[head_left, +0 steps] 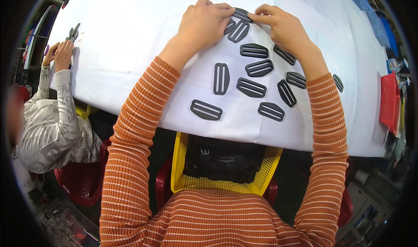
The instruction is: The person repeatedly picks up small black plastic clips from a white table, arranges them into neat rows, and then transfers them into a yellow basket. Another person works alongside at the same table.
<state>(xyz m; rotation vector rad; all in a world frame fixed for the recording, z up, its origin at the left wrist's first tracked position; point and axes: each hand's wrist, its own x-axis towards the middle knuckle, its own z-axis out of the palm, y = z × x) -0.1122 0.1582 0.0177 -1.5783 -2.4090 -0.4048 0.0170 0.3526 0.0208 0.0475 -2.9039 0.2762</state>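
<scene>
Both my hands are over the far part of the white-covered table, at either end of one black plastic slide buckle (242, 15). My left hand (203, 22) is closed, its fingertips pinching the buckle's left end. My right hand (285, 29) has its thumb and forefinger at the right end; the fingers are slightly blurred. Just below this piece, another slide buckle (238, 31) lies tilted, partly over one more beside my left fingers. Several like them are scattered nearer me, including an upright one (221, 79) and a slanted one (206, 109). My right wrist partly covers the group's right side.
A yellow basket (178, 164) with a black lining holds many dark pieces at my lap, below the table edge. At the right edge stands a red basket (387, 103). To the left, a co-worker's hands (61, 53) hold similar dark pieces.
</scene>
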